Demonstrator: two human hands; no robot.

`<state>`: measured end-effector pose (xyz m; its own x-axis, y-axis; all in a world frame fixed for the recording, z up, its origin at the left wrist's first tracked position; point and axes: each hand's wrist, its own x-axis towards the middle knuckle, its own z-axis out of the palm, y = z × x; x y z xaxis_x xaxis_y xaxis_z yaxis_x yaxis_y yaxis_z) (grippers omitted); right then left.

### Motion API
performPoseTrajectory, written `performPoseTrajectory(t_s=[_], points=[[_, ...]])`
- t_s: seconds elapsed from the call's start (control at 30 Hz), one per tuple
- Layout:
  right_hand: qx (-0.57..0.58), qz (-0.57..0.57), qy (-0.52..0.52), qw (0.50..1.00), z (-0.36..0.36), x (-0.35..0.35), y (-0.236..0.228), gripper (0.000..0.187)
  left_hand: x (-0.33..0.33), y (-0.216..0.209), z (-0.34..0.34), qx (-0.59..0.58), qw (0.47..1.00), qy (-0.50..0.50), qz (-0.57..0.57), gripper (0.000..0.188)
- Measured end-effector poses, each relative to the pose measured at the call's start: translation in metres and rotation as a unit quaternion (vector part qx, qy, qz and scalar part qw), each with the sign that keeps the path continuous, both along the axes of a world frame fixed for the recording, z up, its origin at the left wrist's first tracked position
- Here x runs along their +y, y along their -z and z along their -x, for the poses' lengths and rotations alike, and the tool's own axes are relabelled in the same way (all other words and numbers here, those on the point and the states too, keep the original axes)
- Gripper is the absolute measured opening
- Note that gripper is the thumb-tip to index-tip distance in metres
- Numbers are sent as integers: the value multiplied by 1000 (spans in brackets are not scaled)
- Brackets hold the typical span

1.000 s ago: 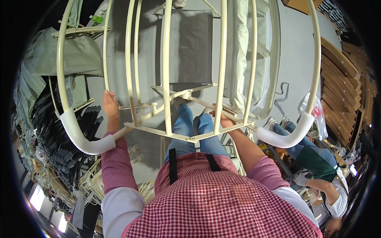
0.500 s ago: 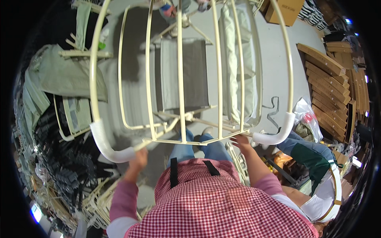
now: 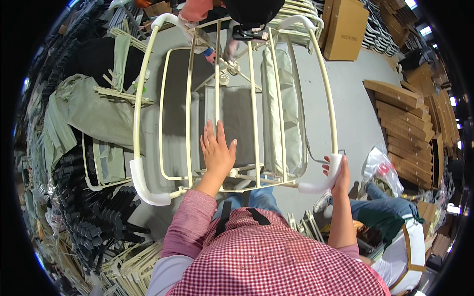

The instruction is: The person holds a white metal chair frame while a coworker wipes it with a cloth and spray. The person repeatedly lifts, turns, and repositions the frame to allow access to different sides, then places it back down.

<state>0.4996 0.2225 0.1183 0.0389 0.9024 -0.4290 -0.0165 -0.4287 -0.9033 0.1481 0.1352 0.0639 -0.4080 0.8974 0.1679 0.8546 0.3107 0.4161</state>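
Observation:
A cream metal tube frame (image 3: 188, 118) with several parallel bars and white foam-padded corners spans the space before me. My left hand (image 3: 218, 154) is stretched out flat over its middle bars, fingers spread and holding nothing; whether the palm touches a bar I cannot tell. On the right side, my right hand (image 3: 339, 173) curls around the padded near corner (image 3: 321, 186). Below the bars show a dark grey fabric panel (image 3: 237, 126) and a pale green fabric panel (image 3: 291, 111). Opposite me, a co-worker's hands (image 3: 211, 55) are at the frame's far part.
Draped green fabric (image 3: 94, 106) and a heap of black parts (image 3: 89, 217) lie at left. Flat brown cartons (image 3: 402, 130) are stacked at right, near a clear plastic bag (image 3: 382, 170). Another person in a white top (image 3: 402, 251) bends close at my right. Cream tubes (image 3: 131, 266) lie lower left.
My left hand has gone from the near left rail to above the middle bars. My right hand has moved outward onto the padded right corner. More of the frame's far end and the co-worker shows.

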Motion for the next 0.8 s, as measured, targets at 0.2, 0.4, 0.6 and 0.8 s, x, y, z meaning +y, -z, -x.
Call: performPoseTrajectory(t_s=[0.2,0.4,0.6,0.8], points=[[-231,-225,-103,941,10,13,4,43,7,26,7,29,997,-12,77,76],[-207,-156,-47,965,9,18,19,32,21,61,17,66,990,-11,123,76],[-192,-129,-39,972,1,23,28,26,23,80,19,61,992,-29,109,71],[-301,-168,-72,936,-3,-18,19,32,22,82,19,-31,996,-15,79,70]])
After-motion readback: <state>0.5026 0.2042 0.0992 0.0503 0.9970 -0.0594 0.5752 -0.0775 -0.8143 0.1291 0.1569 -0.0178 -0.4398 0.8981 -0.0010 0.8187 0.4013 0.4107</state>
